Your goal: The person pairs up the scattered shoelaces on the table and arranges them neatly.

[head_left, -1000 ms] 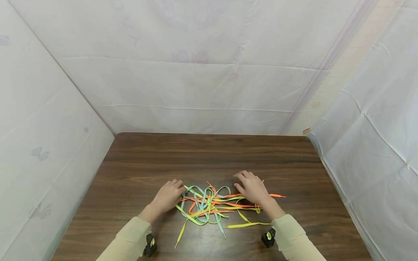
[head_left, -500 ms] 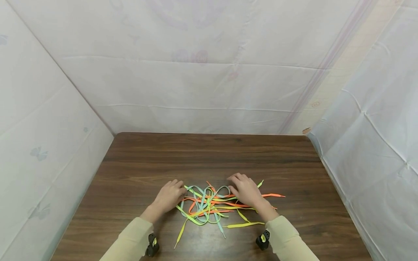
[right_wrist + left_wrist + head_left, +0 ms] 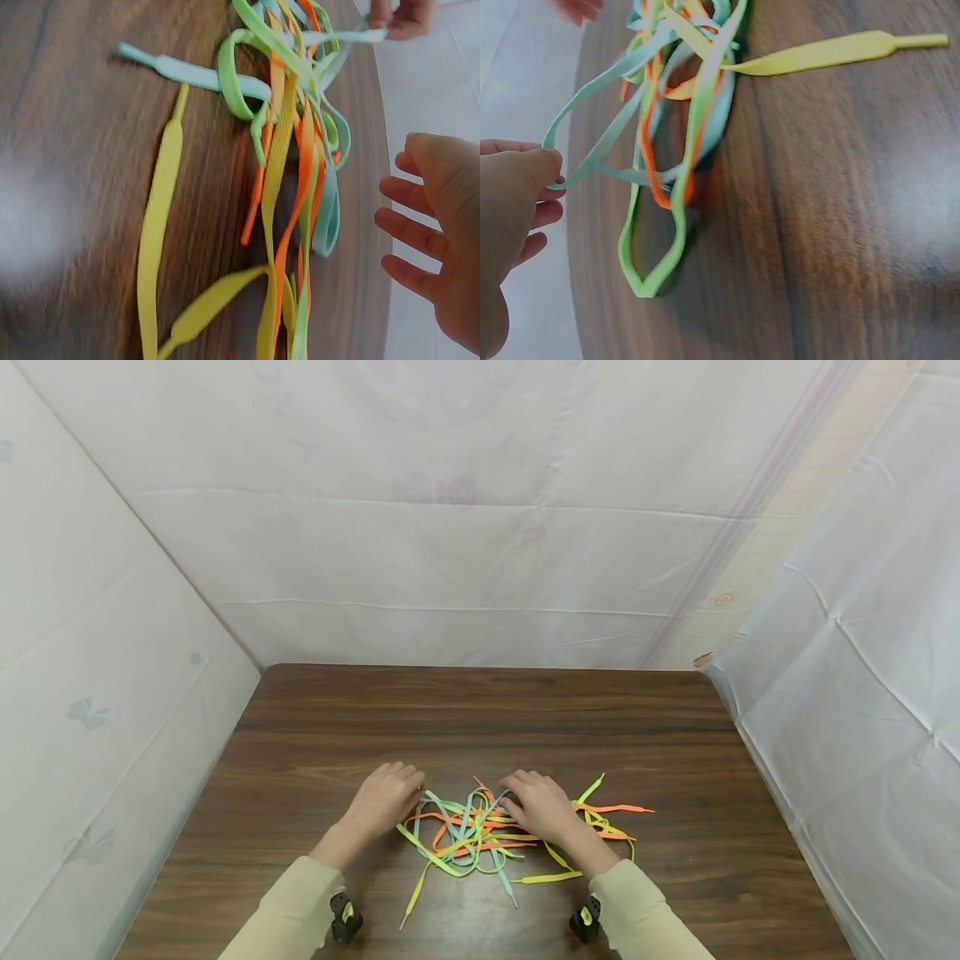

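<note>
Pinching looped, flat aqua lace (image 3: 622, 67), left hand (image 3: 508, 195)

We see matt, woven cloth laces (image 3: 279, 150) at the left hand (image 3: 381, 802) — beneath it, a smooth wood-grain tabletop (image 3: 465, 718), faintly glossy.

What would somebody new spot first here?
Probably the bright tangle of shoelaces, yellow, orange, green and pale blue, on the wooden table. Then come the left hand, pinching a pale blue loop at the tangle's left end, and the empty right hand over its right part.

Pinched left hand (image 3: 385, 799), relaxed right hand (image 3: 542, 808)
</note>
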